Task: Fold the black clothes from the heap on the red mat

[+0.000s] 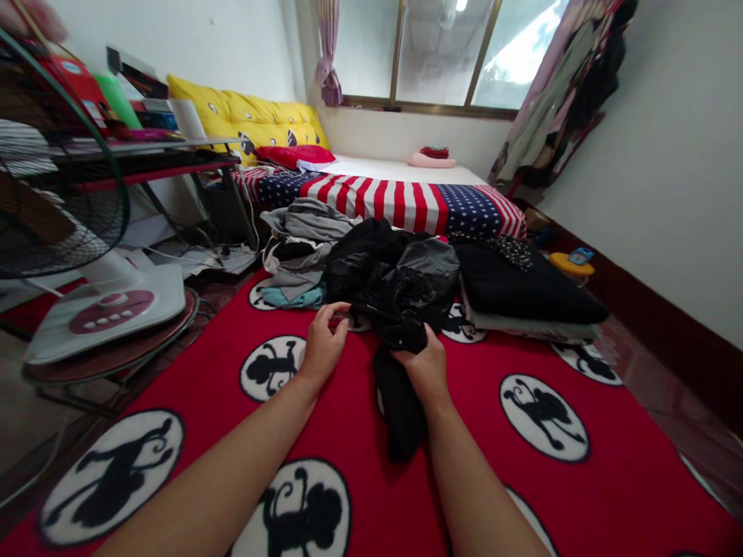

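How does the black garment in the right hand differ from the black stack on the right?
The black garment is narrow and bunched; the black stack is broad and lies flat. The right hand grips the garment, while the stack sits untouched. Both are mostly black.

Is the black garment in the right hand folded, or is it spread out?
Neither: the black garment is bunched. It crumples at the right hand, and one long part extends loosely below.

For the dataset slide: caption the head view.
Right hand grips limp black fabric, left hand close by, over a red blanket with round black-and-white prints.
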The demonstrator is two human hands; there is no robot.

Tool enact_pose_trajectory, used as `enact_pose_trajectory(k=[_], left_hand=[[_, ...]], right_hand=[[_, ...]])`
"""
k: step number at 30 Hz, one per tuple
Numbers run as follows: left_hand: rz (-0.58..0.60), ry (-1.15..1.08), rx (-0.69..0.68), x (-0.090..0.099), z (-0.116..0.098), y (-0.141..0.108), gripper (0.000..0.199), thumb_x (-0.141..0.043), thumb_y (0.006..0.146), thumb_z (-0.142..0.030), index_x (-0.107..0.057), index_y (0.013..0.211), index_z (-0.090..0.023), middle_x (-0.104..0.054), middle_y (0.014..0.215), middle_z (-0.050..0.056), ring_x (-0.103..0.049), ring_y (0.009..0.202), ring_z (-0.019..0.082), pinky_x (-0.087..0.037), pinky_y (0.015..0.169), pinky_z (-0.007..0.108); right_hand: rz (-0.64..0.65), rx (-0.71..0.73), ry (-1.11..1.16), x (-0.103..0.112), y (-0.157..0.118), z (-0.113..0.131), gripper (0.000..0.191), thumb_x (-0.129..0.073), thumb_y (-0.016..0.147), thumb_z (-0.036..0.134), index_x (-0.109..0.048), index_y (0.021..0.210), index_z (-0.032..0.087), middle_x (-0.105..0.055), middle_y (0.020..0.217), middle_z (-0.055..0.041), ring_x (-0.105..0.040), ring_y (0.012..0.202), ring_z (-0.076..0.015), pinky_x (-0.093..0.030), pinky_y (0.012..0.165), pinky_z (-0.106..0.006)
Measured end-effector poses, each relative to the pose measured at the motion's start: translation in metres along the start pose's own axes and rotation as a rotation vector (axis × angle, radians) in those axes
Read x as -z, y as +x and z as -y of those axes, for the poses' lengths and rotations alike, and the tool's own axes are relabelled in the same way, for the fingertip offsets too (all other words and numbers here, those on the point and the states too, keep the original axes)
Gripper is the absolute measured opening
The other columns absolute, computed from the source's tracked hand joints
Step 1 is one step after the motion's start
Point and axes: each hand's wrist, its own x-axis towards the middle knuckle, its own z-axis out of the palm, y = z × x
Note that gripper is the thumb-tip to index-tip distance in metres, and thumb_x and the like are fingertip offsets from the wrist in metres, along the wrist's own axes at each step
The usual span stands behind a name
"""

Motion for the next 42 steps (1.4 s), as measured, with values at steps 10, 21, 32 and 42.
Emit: enact_pose_trajectory(k=[10, 21, 32, 42], left_hand=[[0.009, -0.008, 0.016, -0.0021, 0.0020, 0.0006, 0.029, -0.054, 0.080, -0.013, -0.062, 0.108, -0.018, -0.066, 0.105, 0.007, -0.063, 0.089, 0.018, -0.051, 0.081, 0.031], [0.037, -0.031, 0.040, -0.0029, 0.0034, 0.0015, 0.030, -0.054, 0.079, -0.012, -0.060, 0.108, -0.018, -0.066, 0.104, 0.007, -0.065, 0.086, 0.017, -0.052, 0.079, 0.031], [0.050, -0.037, 0.059, -0.0040, 0.0046, 0.0019, 0.031, -0.055, 0.078, -0.014, -0.061, 0.108, -0.018, -0.066, 0.104, 0.007, -0.064, 0.080, 0.016, -0.051, 0.071, 0.028], [0.048, -0.062, 0.081, -0.0032, 0.0055, 0.0018, 0.031, -0.056, 0.078, -0.014, -0.062, 0.108, -0.017, -0.067, 0.102, 0.007, -0.063, 0.077, 0.015, -0.051, 0.069, 0.028]], right_hand=[[-0.015, -0.018, -0.024, -0.0023, 0.0004, 0.0010, 0.046, -0.075, 0.060, 0.033, -0.066, 0.104, 0.021, -0.072, 0.093, -0.0048, -0.067, 0.086, -0.0264, -0.050, 0.077, -0.035], [-0.008, -0.003, -0.023, -0.0023, 0.0011, -0.0015, 0.047, -0.076, 0.059, 0.032, -0.066, 0.103, 0.021, -0.073, 0.093, -0.0048, -0.067, 0.087, -0.0262, -0.051, 0.077, -0.035], [-0.009, -0.011, -0.015, -0.0016, 0.0001, 0.0009, 0.044, -0.076, 0.059, 0.032, -0.066, 0.100, 0.021, -0.072, 0.092, -0.0047, -0.066, 0.086, -0.0258, -0.050, 0.078, -0.035], [0.002, -0.015, -0.036, -0.0015, 0.0004, 0.0016, 0.043, -0.077, 0.060, 0.034, -0.063, 0.099, 0.022, -0.071, 0.093, -0.0043, -0.066, 0.088, -0.0264, -0.050, 0.080, -0.037]])
